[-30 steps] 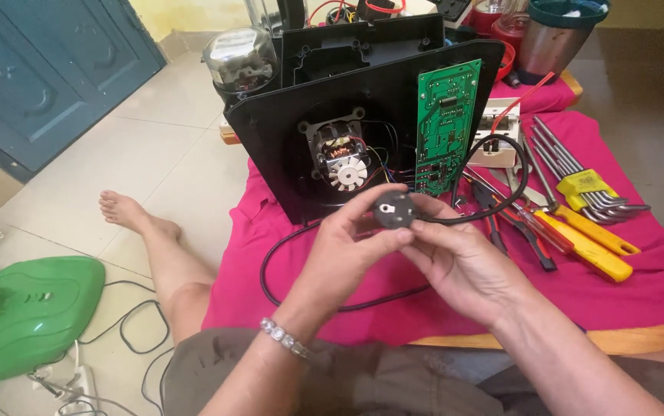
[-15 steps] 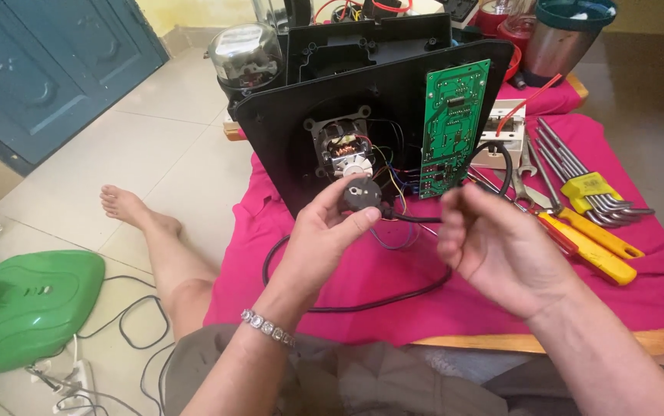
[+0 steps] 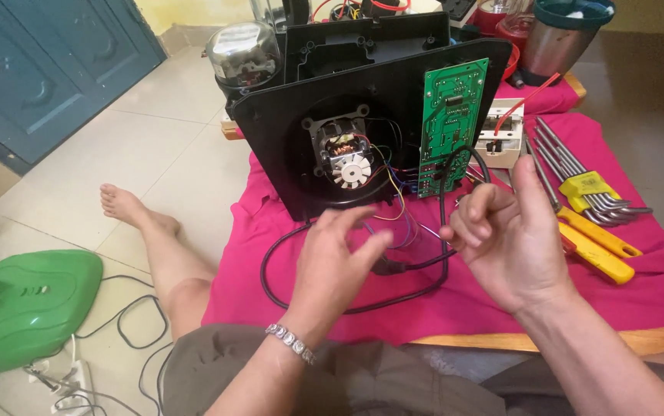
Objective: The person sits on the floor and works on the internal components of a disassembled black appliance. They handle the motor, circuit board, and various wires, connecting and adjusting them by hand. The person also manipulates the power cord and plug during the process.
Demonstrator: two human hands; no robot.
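Head view of a low table (image 3: 655, 339) draped in a pink cloth (image 3: 624, 289). An opened black appliance housing (image 3: 293, 131) stands upright on the cloth, exposing a motor (image 3: 341, 154) with a white fan wheel and, to its right, an upright green circuit board (image 3: 449, 123). Coloured wires run from the housing down toward the cloth, and a black power cord (image 3: 286, 289) loops across the cloth in front of it.

The left hand (image 3: 339, 266) hovers just before the housing, fingers spread and loosely extended, grasping nothing; a small dark part lies just beyond its fingertips, but whether it touches them cannot be told. The right hand (image 3: 513, 243) is raised near the circuit board with fingers curled inward and thumb up, holding nothing visible.

To the right lie yellow-handled screwdrivers (image 3: 597, 246) and a set of hex keys (image 3: 586, 181). A green cover (image 3: 28, 304) rests on the tiled floor at left.
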